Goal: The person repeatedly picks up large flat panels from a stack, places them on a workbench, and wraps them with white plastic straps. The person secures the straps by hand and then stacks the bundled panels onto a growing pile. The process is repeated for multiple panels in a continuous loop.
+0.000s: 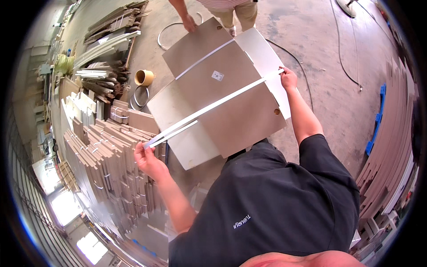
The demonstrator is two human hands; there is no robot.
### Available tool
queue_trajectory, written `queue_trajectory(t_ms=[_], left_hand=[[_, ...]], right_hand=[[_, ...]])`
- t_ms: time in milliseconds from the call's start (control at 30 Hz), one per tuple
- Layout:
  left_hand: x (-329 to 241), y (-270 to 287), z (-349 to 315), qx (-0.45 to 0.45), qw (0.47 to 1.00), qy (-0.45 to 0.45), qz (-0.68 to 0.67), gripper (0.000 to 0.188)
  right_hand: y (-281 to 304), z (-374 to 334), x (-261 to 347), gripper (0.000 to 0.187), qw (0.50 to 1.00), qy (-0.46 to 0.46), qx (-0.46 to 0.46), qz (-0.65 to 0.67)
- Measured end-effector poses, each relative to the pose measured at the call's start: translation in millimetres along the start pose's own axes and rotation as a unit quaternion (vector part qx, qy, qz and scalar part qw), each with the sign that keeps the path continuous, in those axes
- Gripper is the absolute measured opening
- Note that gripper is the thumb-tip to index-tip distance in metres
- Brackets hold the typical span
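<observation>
In front of me lies a stack of flat panels, with a brown panel [240, 124] on top and a white panel [189, 149] jutting out beneath. A white strap [213, 106] runs diagonally over the stack. At lower left, my left hand [151, 164] pinches the strap where it doubles back. My right hand [289, 79] grips it at the stack's right side. Farther up, a second strap [204, 59] crosses the brown surface. A small white label [217, 76] sits between the two straps. Across the stack, a person's hand [190, 23] touches the top panel's far edge.
Bundled brown boards [106, 155] stand close on my left. Farther back are heaps of long strips [113, 26] and a tan roll [144, 78]. A dark cable [297, 60] trails over the floor past the stack. Long boards [391, 138] line the right side.
</observation>
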State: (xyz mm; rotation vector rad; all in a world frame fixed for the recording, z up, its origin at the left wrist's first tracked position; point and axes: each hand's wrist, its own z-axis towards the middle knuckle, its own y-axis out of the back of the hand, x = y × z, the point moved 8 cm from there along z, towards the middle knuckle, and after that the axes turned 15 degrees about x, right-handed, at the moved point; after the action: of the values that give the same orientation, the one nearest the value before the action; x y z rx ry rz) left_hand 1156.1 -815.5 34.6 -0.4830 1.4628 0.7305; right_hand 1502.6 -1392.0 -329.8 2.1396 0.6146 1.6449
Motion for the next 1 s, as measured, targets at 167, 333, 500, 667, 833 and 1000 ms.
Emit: queue_trajectory(t_ms=[167, 333, 500, 667, 833, 1000], left_hand=[[1.3, -13.2, -26.6, 0.002, 0.998, 0.018, 0.054, 0.024], [-22.4, -24.7, -43.8, 0.036, 0.980, 0.040, 0.191, 0.021], [-1.5, -18.2, -60.8, 0.029, 0.988, -0.011, 0.154, 0.026], [-4.6, -44.5, -75.2, 0.032, 0.978, -0.032, 0.204, 0.026], [16.3, -90.5, -110.9, 0.145, 0.980, 0.029, 0.137, 0.026], [64.3, -131.4, -172.7, 0.307, 0.944, 0.083, 0.086, 0.028]], right_hand=[[-80.7, -6.8, -12.8, 0.035, 0.987, -0.042, 0.106, -0.113], [-91.8, -21.7, 4.7, 0.036, 0.968, -0.090, 0.220, -0.077], [-69.0, -15.9, -51.4, 0.046, 0.975, 0.042, 0.205, -0.073], [-24.2, -62.8, -106.8, 0.048, 0.971, -0.010, 0.236, -0.033], [-5.1, -116.0, -126.3, 0.032, 0.969, -0.069, 0.236, -0.016], [-3.0, -151.0, -144.1, 0.029, 0.963, -0.069, 0.255, -0.048]])
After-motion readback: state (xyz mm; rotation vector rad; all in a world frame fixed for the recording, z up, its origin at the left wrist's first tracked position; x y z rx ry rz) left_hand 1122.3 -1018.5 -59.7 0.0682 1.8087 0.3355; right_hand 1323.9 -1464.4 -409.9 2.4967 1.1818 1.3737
